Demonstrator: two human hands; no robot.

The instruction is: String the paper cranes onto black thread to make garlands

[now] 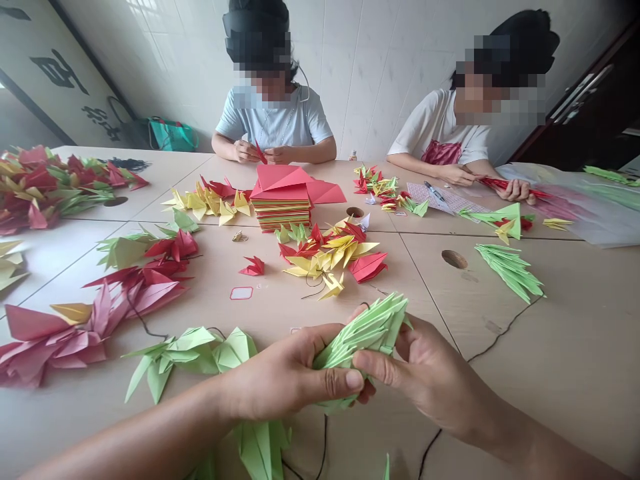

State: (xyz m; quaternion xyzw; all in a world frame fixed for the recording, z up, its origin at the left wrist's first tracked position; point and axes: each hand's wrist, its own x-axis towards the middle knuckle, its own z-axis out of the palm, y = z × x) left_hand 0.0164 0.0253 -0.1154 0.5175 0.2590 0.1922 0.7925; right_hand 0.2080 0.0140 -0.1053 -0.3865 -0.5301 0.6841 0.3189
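Observation:
Between my two hands is a bundle of folded green paper cranes (363, 333), pressed flat together in a thick stack. My left hand (310, 370) wraps its left side, with the thumb lying across the lower front. From the right, my right hand (415, 363) grips the other end, its thumb pressed on the front near the middle. Most fingers are hidden behind the bundle. Green paper cranes (200, 353) with opened wings lie on the table left of my hands, and more hang below my left wrist. Black cord (325, 447) runs beneath my hands.
A stack of red, yellow and green paper (283, 207) stands mid-table. Red and yellow cranes (335, 253) lie ahead; pink ones (95, 327) lie left. A flat green bundle (513, 270) on cord is at right. Two people sit opposite, one (275, 123) folding red paper, another (450, 140) handling red pieces.

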